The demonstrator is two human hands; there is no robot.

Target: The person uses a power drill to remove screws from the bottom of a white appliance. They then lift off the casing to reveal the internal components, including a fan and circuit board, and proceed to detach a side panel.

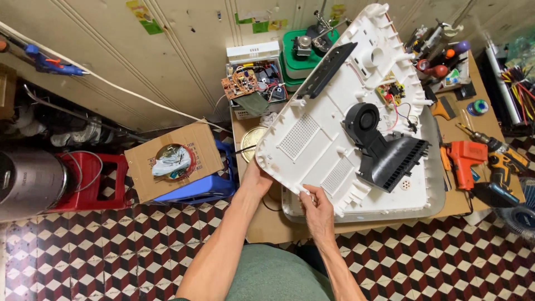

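A large white plastic appliance cover (pixel 312 139) is tilted up over the small wooden table (pixel 273 223). Its inner side faces me, with a black blower fan and duct (pixel 384 147), a small circuit board (pixel 391 92) with red wires, and a black bar (pixel 326 69). My left hand (pixel 255 181) grips the cover's lower left edge from beneath. My right hand (pixel 319 209) pinches its bottom edge. Under the cover lies the appliance's white base (pixel 429 200).
An orange drill (pixel 465 159) and a dark drill (pixel 504 161) lie at the table's right. Screwdrivers (pixel 446 61), a box of circuit boards (pixel 253 83) and a green-lidded container (pixel 295 53) stand behind. A cardboard box (pixel 173 159) on a blue stool and a red stool (pixel 92 181) are at left.
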